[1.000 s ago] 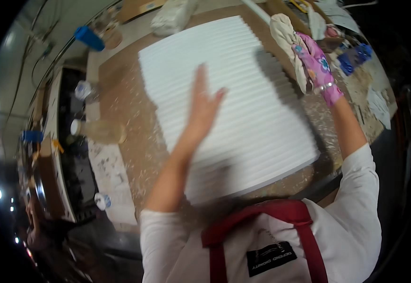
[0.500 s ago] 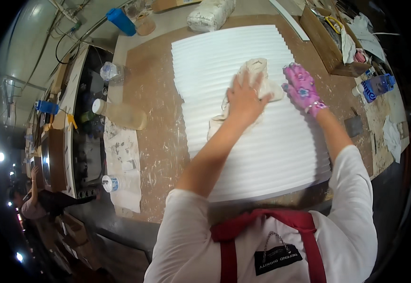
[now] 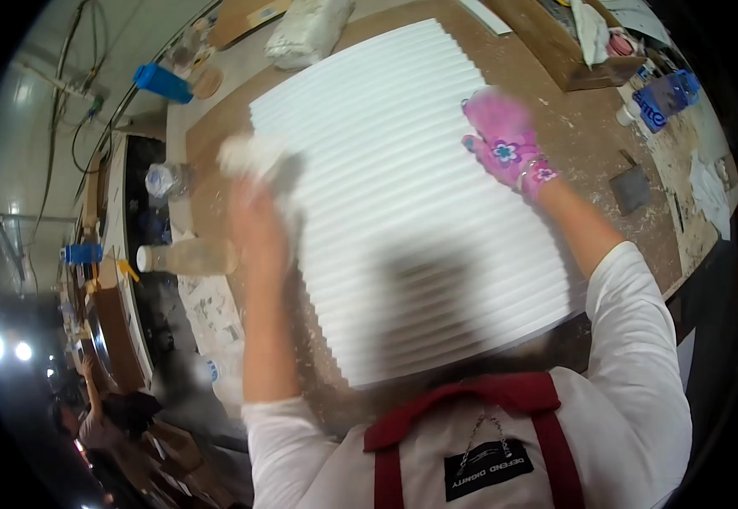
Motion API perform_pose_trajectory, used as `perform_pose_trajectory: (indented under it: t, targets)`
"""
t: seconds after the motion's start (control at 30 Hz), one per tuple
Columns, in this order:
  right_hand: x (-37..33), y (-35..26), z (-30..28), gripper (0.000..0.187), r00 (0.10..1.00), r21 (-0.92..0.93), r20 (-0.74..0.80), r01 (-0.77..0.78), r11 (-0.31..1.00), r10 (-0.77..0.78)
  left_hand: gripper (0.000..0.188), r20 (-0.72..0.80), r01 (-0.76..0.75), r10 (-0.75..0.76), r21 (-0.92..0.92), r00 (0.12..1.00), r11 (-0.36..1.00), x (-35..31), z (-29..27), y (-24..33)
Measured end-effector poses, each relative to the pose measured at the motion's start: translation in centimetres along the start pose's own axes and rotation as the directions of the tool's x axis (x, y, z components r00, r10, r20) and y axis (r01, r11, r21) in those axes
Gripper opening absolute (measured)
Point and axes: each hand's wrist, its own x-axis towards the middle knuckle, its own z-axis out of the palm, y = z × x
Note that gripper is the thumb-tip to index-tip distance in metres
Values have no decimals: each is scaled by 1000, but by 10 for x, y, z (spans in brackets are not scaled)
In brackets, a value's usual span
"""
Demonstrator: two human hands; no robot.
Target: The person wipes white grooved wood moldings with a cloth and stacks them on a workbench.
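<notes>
A white panel [image 3: 386,204] with parallel ridges and stepped side edges lies on the brown, paint-specked work board. My bare left hand [image 3: 258,225], smeared by motion, is over the panel's left edge. It grips a bunched cream cloth [image 3: 254,157], which is blurred too. At the panel's upper right edge is my right hand [image 3: 504,136] in a pink flowered glove. Its thumb stands apart from the fingers, and it holds nothing that I can see. The fingertips are partly blurred.
Left of the panel lie a bottle of cloudy liquid [image 3: 186,259] and a clear jar [image 3: 168,180]. A blue bottle [image 3: 163,83] and a white wrapped bundle [image 3: 309,32] are at the back. On the right are a blue-labelled bottle [image 3: 661,100], a grey scraper [image 3: 632,188] and a wooden box [image 3: 593,75].
My left hand has swept left with the cloth, from mid-panel to its left edge. My right hand remains by the right edge, its fingers now blurred. The whole view has shifted and turned.
</notes>
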Motion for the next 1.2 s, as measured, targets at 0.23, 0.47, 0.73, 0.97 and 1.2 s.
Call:
perform_pose_trajectory:
  t: [0.23, 0.47, 0.73, 0.97, 1.2]
  targets:
    - [10, -13, -5, 55, 996, 15, -68, 51, 999, -50, 47, 346, -661, 571, 258, 745, 705, -2, 183, 51]
    - [0, 5, -2, 55, 999, 26, -19, 32, 999, -31, 52, 323, -287, 98, 611, 941, 738, 7, 67, -33]
    - [41, 10, -12, 58, 969, 64, -242, 64, 996, -47, 35, -20, -253, 258, 136, 966, 958, 59, 28, 6]
    - [84, -3, 27, 56, 994, 234, -108, 37, 971, -12, 45, 316, -548, 460, 300, 829, 781, 39, 169, 45]
    - [74, -9, 9, 57, 998, 55, -49, 39, 998, -36, 44, 155, -349, 319, 564, 935, 748, 54, 52, -101]
